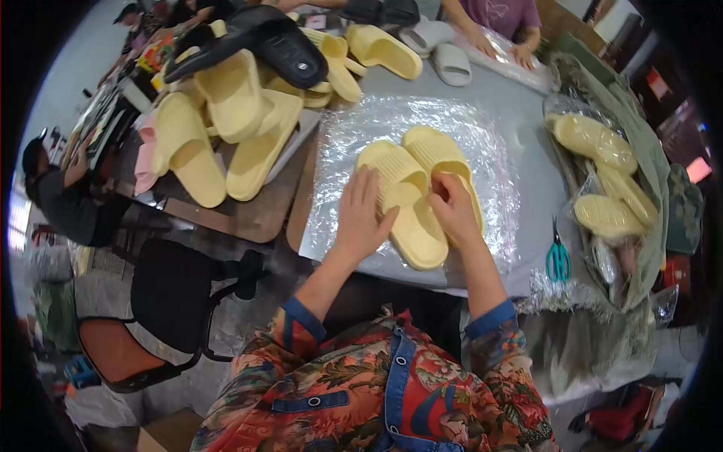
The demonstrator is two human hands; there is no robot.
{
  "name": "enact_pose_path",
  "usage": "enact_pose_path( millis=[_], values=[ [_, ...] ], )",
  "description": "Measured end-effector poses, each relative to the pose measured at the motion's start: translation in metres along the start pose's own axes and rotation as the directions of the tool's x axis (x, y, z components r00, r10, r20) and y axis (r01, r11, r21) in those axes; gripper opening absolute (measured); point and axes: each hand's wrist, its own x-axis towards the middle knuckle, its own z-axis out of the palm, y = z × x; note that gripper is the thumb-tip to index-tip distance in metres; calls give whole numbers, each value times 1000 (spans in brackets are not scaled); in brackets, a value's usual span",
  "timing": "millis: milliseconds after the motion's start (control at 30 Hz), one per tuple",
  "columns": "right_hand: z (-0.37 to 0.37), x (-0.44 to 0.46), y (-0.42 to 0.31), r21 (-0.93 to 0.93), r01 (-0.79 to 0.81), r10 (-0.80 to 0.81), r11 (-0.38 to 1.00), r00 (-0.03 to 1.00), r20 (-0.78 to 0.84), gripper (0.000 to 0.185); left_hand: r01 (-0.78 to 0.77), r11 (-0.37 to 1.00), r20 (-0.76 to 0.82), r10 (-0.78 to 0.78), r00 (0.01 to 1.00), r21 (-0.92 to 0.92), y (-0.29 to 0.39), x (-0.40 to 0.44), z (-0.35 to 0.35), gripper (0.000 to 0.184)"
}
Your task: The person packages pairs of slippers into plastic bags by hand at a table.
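Note:
A pair of pale yellow slippers lies side by side on clear plastic wrap [339, 135], with ribbed straps at the far end. My left hand [364, 209] rests with fingers stretched flat along the outer side of the left slipper [422, 237], thumb spread near its footbed. Over the right slipper [434, 151], at the opening behind its strap, is my right hand [456, 209]. Its fingers are curled together beside the inner edge; whatever is between them, if anything, is hidden.
Yellow slippers [192, 162] and a black slipper [290, 53] are piled on the left. Teal scissors [558, 260] lie right, beside a sack [655, 203] of wrapped slippers. Grey slippers [453, 64] are near another person's hands [522, 54]. A chair [177, 294] stands lower left.

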Motion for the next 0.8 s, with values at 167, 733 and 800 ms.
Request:
enact_pose_path(
  millis=[167, 733, 800],
  values=[
    [7, 11, -32, -446, -2, 7, 895, 1000, 8, 27, 5, 1000, -8, -5, 1000, 16, -2, -3, 2, 73],
    [-52, -62, -25, 106, -144, 164, 984, 962, -218, 24, -77, 997, -122, 74, 990, -20, 4, -2, -3, 64],
    [-81, -91, -20, 149, -180, 222, 972, 913, -343, 20, -219, 975, -131, 223, 966, 42, 18, -4, -13, 56]
  ],
)
